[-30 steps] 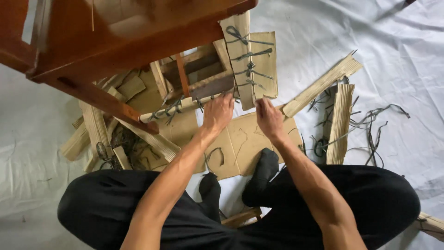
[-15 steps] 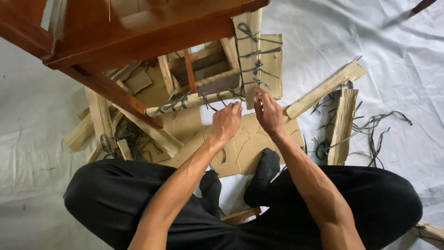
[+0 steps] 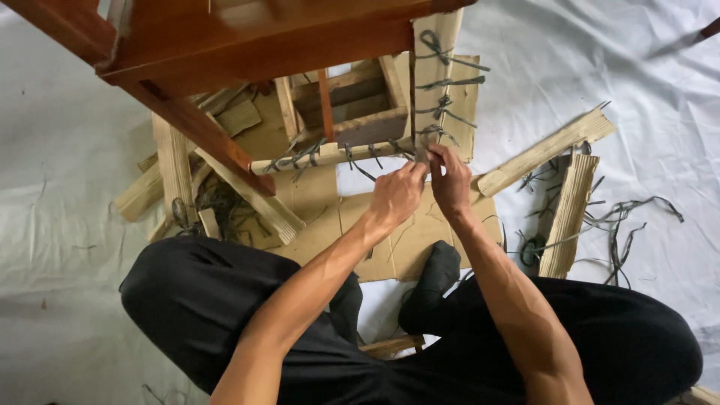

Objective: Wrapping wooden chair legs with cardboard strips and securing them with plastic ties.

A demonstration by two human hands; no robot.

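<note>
The head view shows our left hand (image 3: 395, 196) and right hand (image 3: 450, 182) pinched together on a dark strap (image 3: 424, 154) at frame centre, where the cardboard-wrapped rail (image 3: 330, 156) meets the upright post (image 3: 435, 82), apparently mid-knot, needing a steady tightening pull.

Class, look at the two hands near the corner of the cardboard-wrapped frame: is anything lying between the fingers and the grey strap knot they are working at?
Nothing visible does. The left hand and right hand both reach the grey strap knot at the corner of the cardboard-wrapped frame, fingertips right at it. The red wooden furniture leg stands off to the left, clear of both hands.
</note>
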